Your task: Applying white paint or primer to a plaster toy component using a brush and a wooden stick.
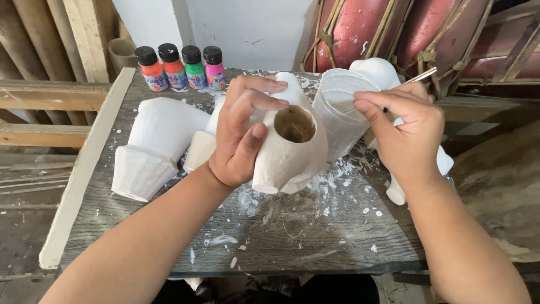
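My left hand [243, 132] grips a hollow papier-mâché piece [292, 155], white outside and brown inside its round opening, tilted above the grey wooden board [304, 236]. My right hand [406, 126] pinches a thin brush handle [423, 75] beside a white plastic cup [337, 110] that stands just right of the piece. The brush tip is hidden behind my fingers.
Several small paint bottles [181, 67] with black caps stand at the board's far left. A white-painted figure part [154, 143] lies at the left, another white form [378, 72] behind the cup. White flakes litter the board. Red drums [360, 28] lean behind; wooden slats [39, 95] at left.
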